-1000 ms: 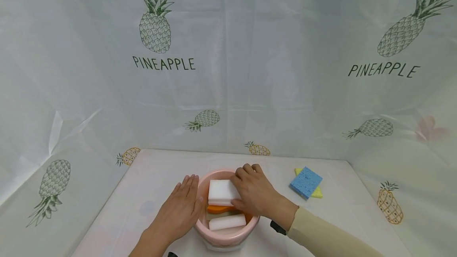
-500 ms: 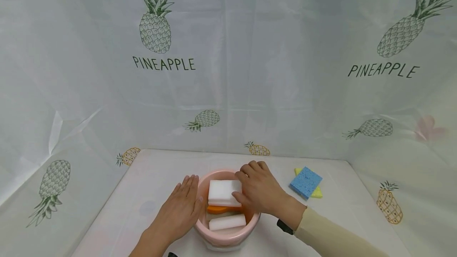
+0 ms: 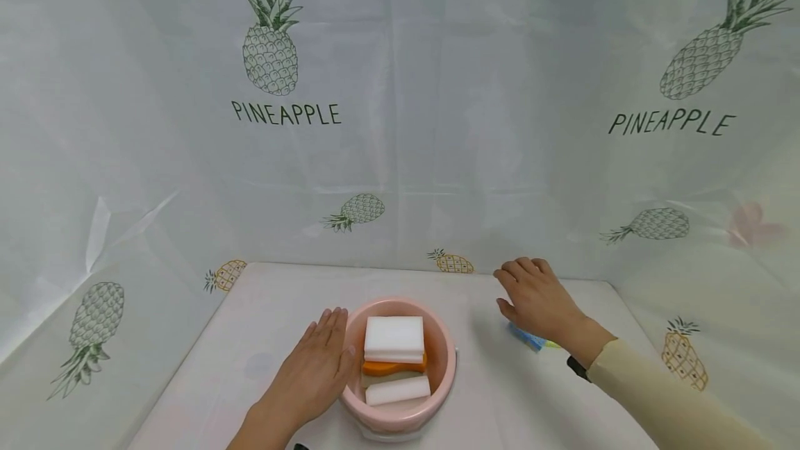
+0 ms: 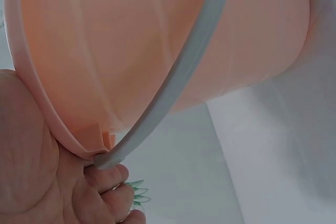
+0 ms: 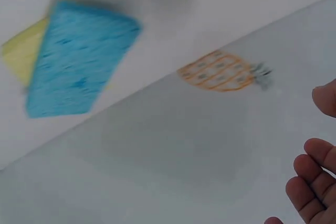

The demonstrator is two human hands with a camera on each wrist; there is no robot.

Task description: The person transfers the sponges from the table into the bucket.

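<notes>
A pink bucket stands at the front middle of the table. Inside it are a white sponge block, an orange piece under that block, and a white roll-like piece. My left hand rests flat against the bucket's left rim, fingers straight. In the left wrist view its palm touches the rim beside the grey handle. Above the blue sponge hangs my right hand, fingers loosely bent and holding nothing. The blue sponge lies on a yellow sponge, mostly hidden by the hand in the head view.
A white cloth with printed pineapples covers the walls behind and at both sides. The white table surface extends left and right of the bucket.
My right hand has left the white sponge block in the bucket and moved right, over the blue and yellow sponges. The left hand stays at the rim.
</notes>
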